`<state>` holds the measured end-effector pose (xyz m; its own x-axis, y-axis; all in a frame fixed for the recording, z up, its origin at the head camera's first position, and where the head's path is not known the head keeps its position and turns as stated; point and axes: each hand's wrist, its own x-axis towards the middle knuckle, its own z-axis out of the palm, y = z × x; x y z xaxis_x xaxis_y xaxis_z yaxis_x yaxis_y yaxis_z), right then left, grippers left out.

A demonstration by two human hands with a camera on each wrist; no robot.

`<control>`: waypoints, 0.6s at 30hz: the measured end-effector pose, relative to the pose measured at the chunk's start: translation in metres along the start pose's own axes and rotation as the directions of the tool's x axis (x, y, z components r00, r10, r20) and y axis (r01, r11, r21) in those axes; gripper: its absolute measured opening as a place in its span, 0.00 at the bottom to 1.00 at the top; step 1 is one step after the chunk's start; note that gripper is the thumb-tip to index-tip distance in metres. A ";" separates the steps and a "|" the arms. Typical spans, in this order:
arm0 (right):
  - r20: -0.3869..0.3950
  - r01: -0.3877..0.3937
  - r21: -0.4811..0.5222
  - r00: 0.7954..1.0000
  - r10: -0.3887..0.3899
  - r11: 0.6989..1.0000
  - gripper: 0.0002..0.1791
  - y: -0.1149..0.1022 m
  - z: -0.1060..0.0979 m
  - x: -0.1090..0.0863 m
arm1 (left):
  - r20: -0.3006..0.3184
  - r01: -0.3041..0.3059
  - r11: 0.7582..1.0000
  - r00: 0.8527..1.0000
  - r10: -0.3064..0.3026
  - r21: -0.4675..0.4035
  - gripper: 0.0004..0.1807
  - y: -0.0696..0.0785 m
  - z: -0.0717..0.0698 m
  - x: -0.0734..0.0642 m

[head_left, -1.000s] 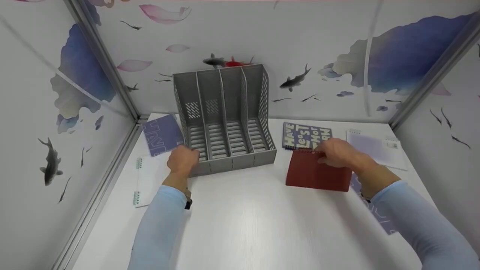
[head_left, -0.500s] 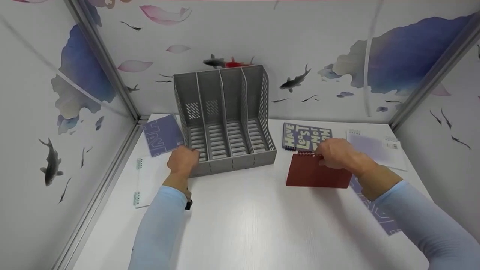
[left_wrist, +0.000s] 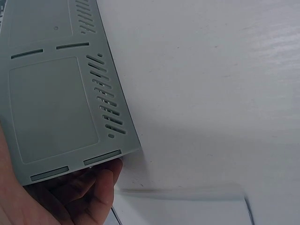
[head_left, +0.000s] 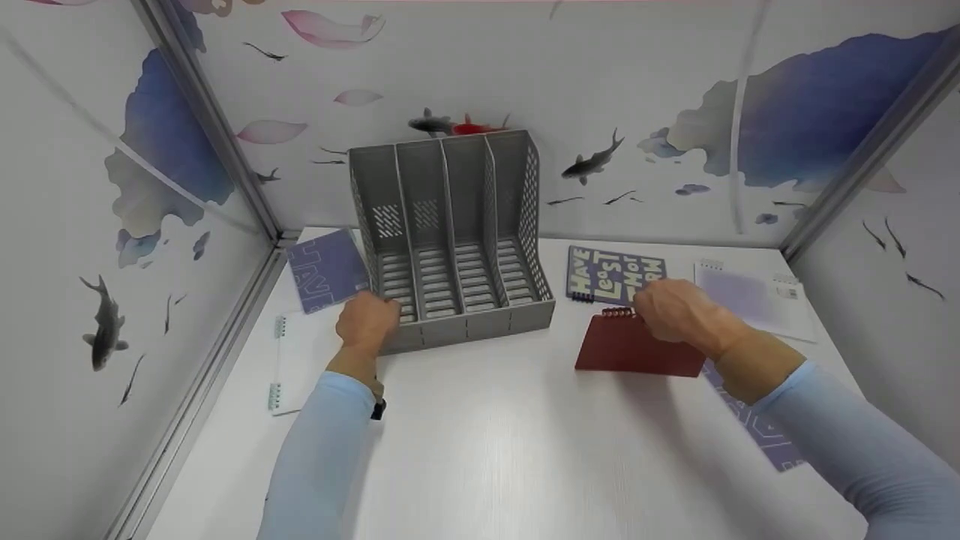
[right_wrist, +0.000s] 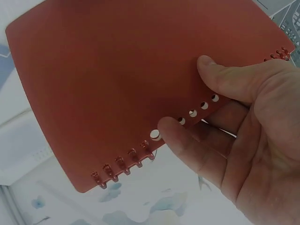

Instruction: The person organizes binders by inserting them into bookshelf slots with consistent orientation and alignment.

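My left hand (head_left: 367, 324) grips the front left corner of a grey four-slot file rack (head_left: 487, 324), which stands at the back of the table. In the left wrist view, curled fingers (left_wrist: 101, 194) lie against the end of the rack's slotted side wall (left_wrist: 51, 110). A red spiral notebook (head_left: 626, 349) hangs upright from my right hand (head_left: 679, 311), to the right of the rack. The right wrist view shows the notebook (right_wrist: 103, 84) pinched at its bound edge, thumb (right_wrist: 225, 77) flat on the cover and other fingers over the binding holes. The rack's slots hold nothing.
Behind the red notebook lies a dark blue lettered notebook (head_left: 600, 274). Farther right are a pale notebook (head_left: 750, 300) and a purple one (head_left: 761, 424), partly under the right forearm. A purple notebook (head_left: 326, 270) and a white spiral notebook (head_left: 296, 364) lie left of the rack.
The red notebook has tilted in my right hand, so its face looks shorter and its coil shows more. My left hand and the rack have stayed in place.
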<state>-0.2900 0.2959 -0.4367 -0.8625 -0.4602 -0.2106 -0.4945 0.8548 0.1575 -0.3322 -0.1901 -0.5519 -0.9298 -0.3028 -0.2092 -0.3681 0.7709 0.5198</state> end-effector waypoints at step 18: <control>-0.268 -0.030 0.108 0.962 0.058 0.994 0.05 0.013 0.000 -0.001 | 0.009 0.017 1.000 1.000 -0.017 0.000 0.27 0.002 -0.002 -0.001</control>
<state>-0.2953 0.3077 -0.4346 -0.8868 -0.4575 0.0648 -0.4543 0.8889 0.0587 -0.3318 -0.1892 -0.5491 -0.9233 -0.3109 -0.2254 -0.3838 0.7657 0.5161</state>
